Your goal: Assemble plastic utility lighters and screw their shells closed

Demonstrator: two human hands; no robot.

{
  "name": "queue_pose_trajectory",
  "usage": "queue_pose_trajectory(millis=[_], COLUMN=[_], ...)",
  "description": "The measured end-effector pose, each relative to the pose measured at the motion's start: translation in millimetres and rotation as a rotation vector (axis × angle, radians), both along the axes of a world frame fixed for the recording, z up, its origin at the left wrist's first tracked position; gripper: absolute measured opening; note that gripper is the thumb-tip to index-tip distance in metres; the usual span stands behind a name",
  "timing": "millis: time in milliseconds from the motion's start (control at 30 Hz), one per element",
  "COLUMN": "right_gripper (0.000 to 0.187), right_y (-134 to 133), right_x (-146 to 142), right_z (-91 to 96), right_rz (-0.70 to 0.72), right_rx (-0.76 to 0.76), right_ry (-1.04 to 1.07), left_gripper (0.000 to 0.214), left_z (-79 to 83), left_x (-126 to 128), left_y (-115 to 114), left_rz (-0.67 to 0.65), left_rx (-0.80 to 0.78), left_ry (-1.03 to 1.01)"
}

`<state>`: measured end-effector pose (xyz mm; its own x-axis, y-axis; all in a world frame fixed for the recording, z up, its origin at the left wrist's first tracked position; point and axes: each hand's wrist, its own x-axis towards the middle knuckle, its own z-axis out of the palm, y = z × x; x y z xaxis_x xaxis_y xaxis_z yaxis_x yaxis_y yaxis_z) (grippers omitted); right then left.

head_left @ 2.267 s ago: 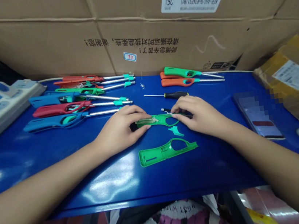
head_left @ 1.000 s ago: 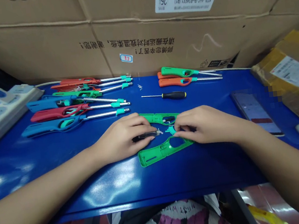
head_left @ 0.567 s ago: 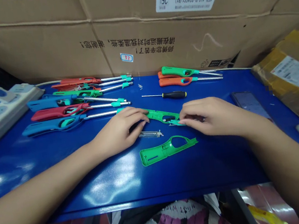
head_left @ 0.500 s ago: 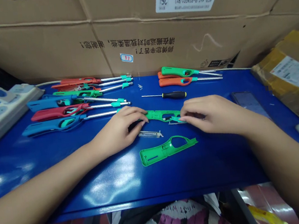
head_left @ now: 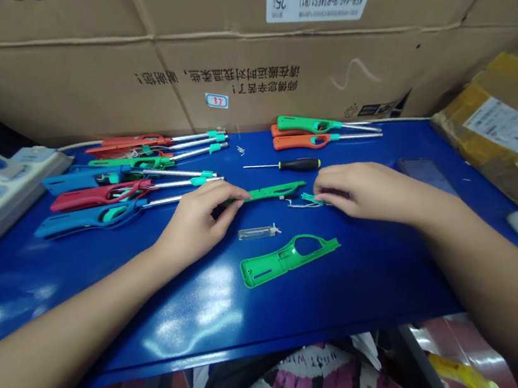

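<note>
My left hand pinches one end of a green lighter shell half, which stands tilted on its edge on the blue table. My right hand pinches a small teal trigger piece with a thin wire at the shell's other end. A clear fuel tube lies loose in front of my left hand. The other green shell half lies flat nearer to me, untouched.
Several assembled long lighters lie at the left, two more lighters at the back. A screwdriver lies behind the hands. A phone, a power strip, cardboard boxes and a yellow parcel surround the table.
The fuel tube was put down on the table by my left hand. The green shell half turned from flat onto its edge. My right hand lifted the teal trigger piece slightly.
</note>
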<state>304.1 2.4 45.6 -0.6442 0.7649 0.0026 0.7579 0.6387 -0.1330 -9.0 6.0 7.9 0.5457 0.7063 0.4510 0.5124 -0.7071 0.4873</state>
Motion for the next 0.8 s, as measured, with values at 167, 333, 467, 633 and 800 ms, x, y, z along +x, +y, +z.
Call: queue_pose_trajectory(millis=[167, 333, 467, 633, 800], right_gripper=[0.017, 0.018, 0.018, 0.012, 0.007], right_y=[-8, -12, -9, -7, -12], right_x=[-11, -13, -10, -10, -14], right_z=[1.9, 4.6, 3.3, 2.2, 8.3], right_rz=[0.088, 0.11, 0.059, 0.051, -0.002], right_rx=[-0.148, -0.139, 0.032, -0.012, -0.071], right_ry=[0.068, 0.092, 0.037, 0.044, 0.055], left_gripper=[0.018, 0.019, 0.023, 0.019, 0.03], left_z=[-1.2, -3.6, -1.4, 10.3, 22.8], left_x=[0, 0, 1, 5, 12], left_y=[1, 3, 1, -9, -36], left_rz=[0.015, -0.05, -0.141, -0.231, -0.235], left_rx=[-0.003, -0.024, -0.019, 0.078, 0.109], left_ry=[-0.006, 0.048, 0.069, 0.125, 0.28])
